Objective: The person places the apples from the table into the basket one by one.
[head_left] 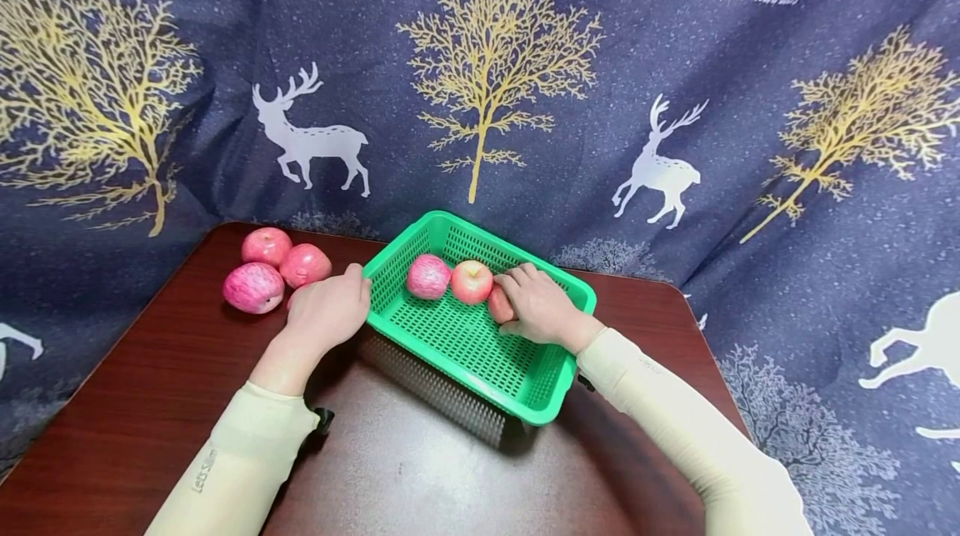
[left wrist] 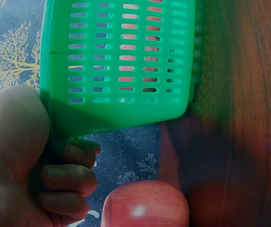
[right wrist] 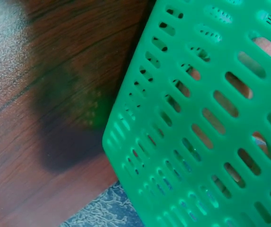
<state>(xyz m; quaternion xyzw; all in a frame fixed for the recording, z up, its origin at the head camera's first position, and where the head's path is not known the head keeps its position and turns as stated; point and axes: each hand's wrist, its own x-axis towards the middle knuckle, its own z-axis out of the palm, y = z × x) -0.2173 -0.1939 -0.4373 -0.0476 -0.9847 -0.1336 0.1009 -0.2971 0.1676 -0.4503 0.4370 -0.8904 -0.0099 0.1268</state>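
Around your green perforated basket (head_left: pixel 465 338), brown wood stretches from the front rim to the near side of the table (head_left: pixel 420 469), while the rear rim crowds the table's back edge; apples (head_left: pixel 255 288) cluster toward the back-left corner; your left wrist view shows what the head view hides: your left hand's (head_left: pixel 332 311) fingers bend round the basket's left rim; inside, your right hand (head_left: pixel 538 303) clamps a reddish apple (head_left: pixel 500 307), partly covered, beside a yellow-red apple (head_left: pixel 472 283).

Staged tabletop setup: brown table (head_left: pixel 420 461), deer-print drape (head_left: pixel 525 173).
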